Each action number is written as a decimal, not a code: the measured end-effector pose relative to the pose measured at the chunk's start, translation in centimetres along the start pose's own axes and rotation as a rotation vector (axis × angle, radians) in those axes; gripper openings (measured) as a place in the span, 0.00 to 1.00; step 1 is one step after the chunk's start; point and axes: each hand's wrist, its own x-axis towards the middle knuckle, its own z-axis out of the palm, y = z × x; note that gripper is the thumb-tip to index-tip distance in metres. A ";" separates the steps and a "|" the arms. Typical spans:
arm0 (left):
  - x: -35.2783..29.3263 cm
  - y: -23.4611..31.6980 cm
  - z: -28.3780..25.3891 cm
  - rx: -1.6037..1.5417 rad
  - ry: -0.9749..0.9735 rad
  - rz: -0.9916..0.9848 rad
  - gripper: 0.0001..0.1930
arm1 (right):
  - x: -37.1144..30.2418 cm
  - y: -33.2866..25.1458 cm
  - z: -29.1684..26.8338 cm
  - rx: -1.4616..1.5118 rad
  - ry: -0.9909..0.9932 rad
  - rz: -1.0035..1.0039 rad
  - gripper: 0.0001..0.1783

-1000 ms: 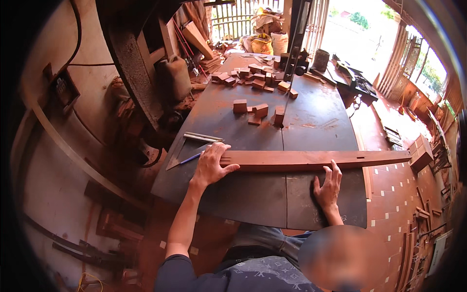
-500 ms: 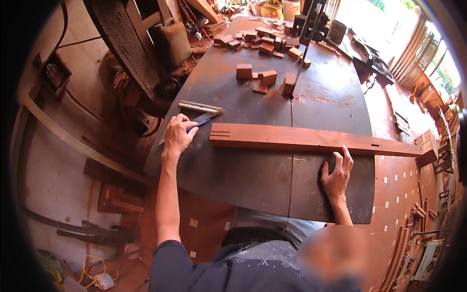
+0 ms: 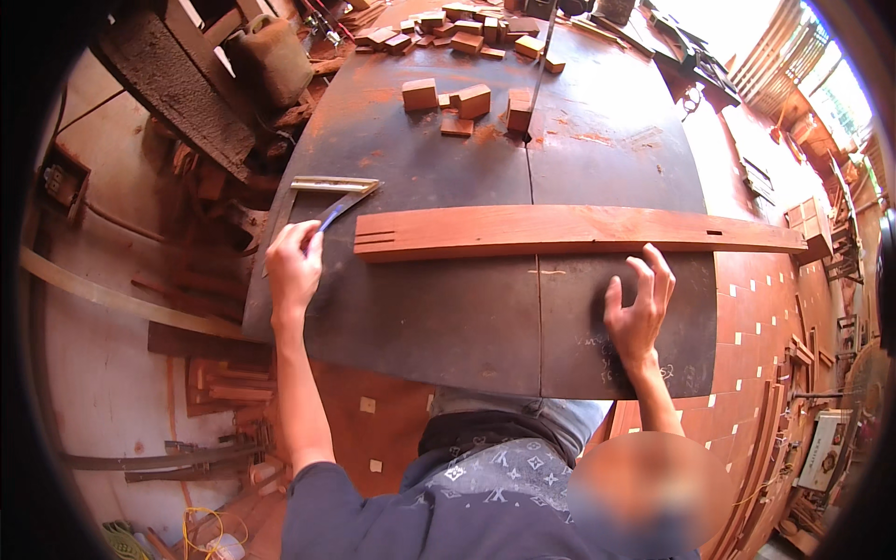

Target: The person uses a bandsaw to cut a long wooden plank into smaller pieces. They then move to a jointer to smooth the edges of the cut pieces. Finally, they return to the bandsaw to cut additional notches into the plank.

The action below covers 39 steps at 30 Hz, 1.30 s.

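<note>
Left hand [image 3: 294,266] is closed round the blue handle of a metal square [image 3: 334,194], at the left edge of the dark metal table [image 3: 448,317]; the square's blade lies flat on the table just beyond the hand. Right hand [image 3: 637,313] is open, fingers spread, palm flat on the table w/ fingertips at the near edge of a long reddish wood plank [image 3: 569,231]. Plank lies crosswise over the table; its right end sticks out past the table edge, its left end has cut slots. Small wood blocks [image 3: 467,101] sit scattered at the far side, well apart from both hands.
</note>
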 end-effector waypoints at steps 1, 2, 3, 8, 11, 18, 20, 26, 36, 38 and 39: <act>-0.5 1.8 -0.5 -0.134 0.023 -0.095 0.05 | -0.1 -1.0 -0.4 0.046 0.016 -0.043 0.21; -1.3 3.7 -1.0 -0.268 0.038 -0.191 0.04 | -0.2 -2.3 -0.6 0.088 0.028 -0.080 0.20; -2.3 5.4 -1.1 -0.359 0.032 -0.167 0.04 | -0.4 -4.0 -0.7 0.199 -0.009 -0.104 0.20; -5.8 15.3 2.3 -0.819 -0.219 -0.246 0.10 | 0.6 -11.3 1.5 0.470 -0.111 -0.326 0.28; -7.8 17.5 5.0 -0.886 -0.318 -0.188 0.09 | 0.5 -12.9 3.3 0.460 -0.175 -0.313 0.30; -7.7 16.5 4.7 -0.934 -0.400 -0.207 0.23 | -0.2 -9.7 2.3 0.360 -0.139 -0.116 0.11; -7.4 15.6 4.5 -0.882 -0.305 -0.204 0.24 | -0.5 -8.4 1.6 0.345 -0.144 -0.077 0.11; -5.4 10.9 2.8 -0.602 0.027 -0.203 0.21 | -1.9 -5.6 0.2 0.318 -0.157 0.032 0.12; 2.0 7.2 3.4 -0.087 -0.503 0.214 0.37 | -0.6 -3.3 -1.1 0.334 -0.041 0.157 0.15; 0.6 7.2 3.3 -0.009 -0.395 0.335 0.36 | -1.0 -2.9 -1.5 0.324 -0.017 0.166 0.14; -0.5 7.1 3.1 0.016 -0.334 0.371 0.35 | -1.4 -2.8 -1.7 0.321 0.001 0.164 0.14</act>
